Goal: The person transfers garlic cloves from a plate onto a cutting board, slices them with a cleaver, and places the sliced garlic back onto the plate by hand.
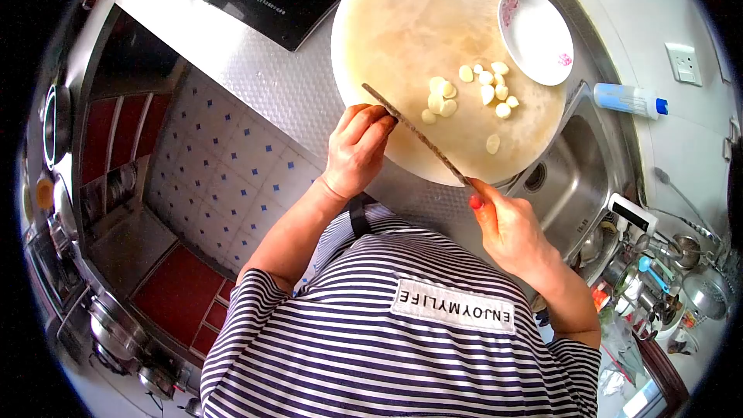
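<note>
My right hand (507,228) is closed around the near end of a knife (422,138), which I see almost edge-on, its dark spine running slantwise over the round chopping board (418,8). The fingers of my left hand (357,143) are bunched against the knife near its far end; whatever lies under their tips is hidden. Beyond the blade is a small group of garlic slices (441,98). Several peeled garlic cloves (487,94) lie to their right, and a single slice (493,144) sits closer to the board's right edge.
A white oval dish (535,35) with pink flowers stands on the board's far right. The steel sink (580,178) adjoins at right, with a clear blue-capped bottle (628,101) beyond. A black cooktop (255,0) is at upper left. Cluttered utensils (658,279) crowd the lower right.
</note>
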{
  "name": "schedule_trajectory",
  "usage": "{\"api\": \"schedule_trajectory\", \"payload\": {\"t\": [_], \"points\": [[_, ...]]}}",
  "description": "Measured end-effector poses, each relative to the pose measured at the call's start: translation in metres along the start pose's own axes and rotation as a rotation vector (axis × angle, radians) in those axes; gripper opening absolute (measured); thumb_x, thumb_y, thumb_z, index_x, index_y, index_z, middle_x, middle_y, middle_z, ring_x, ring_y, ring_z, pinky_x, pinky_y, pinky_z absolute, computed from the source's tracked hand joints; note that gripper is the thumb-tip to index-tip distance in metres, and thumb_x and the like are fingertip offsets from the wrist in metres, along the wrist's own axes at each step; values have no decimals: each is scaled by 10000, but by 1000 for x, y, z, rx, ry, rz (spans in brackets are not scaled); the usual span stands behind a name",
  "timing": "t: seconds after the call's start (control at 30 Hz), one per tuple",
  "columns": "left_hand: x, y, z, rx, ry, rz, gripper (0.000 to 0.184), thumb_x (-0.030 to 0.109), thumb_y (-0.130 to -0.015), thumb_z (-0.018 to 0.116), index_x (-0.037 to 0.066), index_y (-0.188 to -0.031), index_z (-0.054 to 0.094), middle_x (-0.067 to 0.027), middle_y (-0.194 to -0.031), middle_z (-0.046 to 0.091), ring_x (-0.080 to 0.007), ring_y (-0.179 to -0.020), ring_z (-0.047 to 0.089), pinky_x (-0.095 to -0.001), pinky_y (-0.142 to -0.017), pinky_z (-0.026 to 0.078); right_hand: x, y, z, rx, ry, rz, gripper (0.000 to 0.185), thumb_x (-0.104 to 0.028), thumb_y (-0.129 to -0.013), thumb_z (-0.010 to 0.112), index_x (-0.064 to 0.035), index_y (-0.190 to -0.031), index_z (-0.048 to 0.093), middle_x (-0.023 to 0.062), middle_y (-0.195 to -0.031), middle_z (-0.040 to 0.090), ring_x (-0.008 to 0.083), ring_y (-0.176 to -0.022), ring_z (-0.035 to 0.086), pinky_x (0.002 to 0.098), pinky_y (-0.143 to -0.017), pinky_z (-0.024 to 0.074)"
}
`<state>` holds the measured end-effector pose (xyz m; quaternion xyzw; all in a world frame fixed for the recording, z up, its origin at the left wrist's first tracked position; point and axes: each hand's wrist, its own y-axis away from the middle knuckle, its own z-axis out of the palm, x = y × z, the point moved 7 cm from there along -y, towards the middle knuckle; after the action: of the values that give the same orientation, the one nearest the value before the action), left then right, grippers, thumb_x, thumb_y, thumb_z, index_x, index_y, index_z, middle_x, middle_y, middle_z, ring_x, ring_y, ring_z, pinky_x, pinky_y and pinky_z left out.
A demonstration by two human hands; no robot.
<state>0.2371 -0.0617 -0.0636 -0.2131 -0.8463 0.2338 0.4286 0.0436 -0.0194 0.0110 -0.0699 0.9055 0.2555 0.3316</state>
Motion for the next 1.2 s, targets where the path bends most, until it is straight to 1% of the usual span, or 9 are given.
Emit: {"api": "schedule_trajectory", "payload": {"t": [0.07,0.13,0.23,0.33,0.47,0.63,0.73,0.93,1.2], "points": [[0,1,0,2,2,-4,290,-99,-672,666,4,-942,649,-108,-969,637,-288,-868,612,-350,-726,525,5,-7,7,-48,5,61,232,-152,-957,571,6,-1126,592,242,-730,626,416,-664,639,476,-558,482],[-2,2,0,6,12,-14,292,-98,-670,665,8,-942,650,-108,-957,635,-287,-853,610,-352,-720,524,11,-15,16,9,-47,-56,221,-134,-958,564,6,-1127,592,241,-749,635,419,-688,641,467,-568,485],[-5,3,1,12,28,-30,295,-99,-669,665,12,-942,651,-108,-945,634,-286,-838,608,-352,-712,522,14,-15,12,103,-78,-136,219,-129,-959,563,8,-1127,592,238,-756,638,414,-688,644,457,-568,485],[-4,2,0,17,24,-17,292,-100,-672,664,12,-942,651,-109,-944,636,-286,-827,607,-354,-702,521,10,-7,5,48,-71,-62,220,-131,-961,563,12,-1125,593,241,-750,634,410,-675,644,455,-565,482],[-5,0,1,10,26,-15,294,-98,-673,667,13,-944,651,-108,-946,637,-286,-820,606,-352,-693,520,1,-3,-5,21,-56,-58,220,-132,-961,564,16,-1121,594,245,-740,629,408,-662,643,457,-561,481],[-4,-1,1,27,31,-12,269,-94,-677,669,8,-925,653,-107,-943,636,-280,-818,606,-344,-692,521,12,-16,11,-48,-26,7,215,-135,-970,553,3,-1128,596,249,-737,624,406,-658,640,461,-561,480],[-6,3,3,41,12,-13,271,-90,-667,668,9,-919,656,-104,-943,635,-275,-822,608,-340,-697,522,17,-15,10,52,-63,-100,219,-144,-975,549,-2,-1136,595,246,-743,626,408,-663,639,461,-567,481],[-9,6,4,7,-29,76,319,-73,-618,651,2,-928,661,-107,-950,635,-274,-838,612,-338,-714,532,7,-5,-6,-12,-56,-58,243,-155,-972,560,9,-1149,587,235,-733,628,406,-647,637,451,-564,484],[-7,6,4,14,-37,115,310,-67,-623,643,-16,-928,655,-126,-955,636,-282,-846,619,-342,-721,540,5,-5,-8,-33,-3,-48,234,-135,-963,562,14,-1141,590,226,-713,623,414,-634,628,462,-556,477]]}}
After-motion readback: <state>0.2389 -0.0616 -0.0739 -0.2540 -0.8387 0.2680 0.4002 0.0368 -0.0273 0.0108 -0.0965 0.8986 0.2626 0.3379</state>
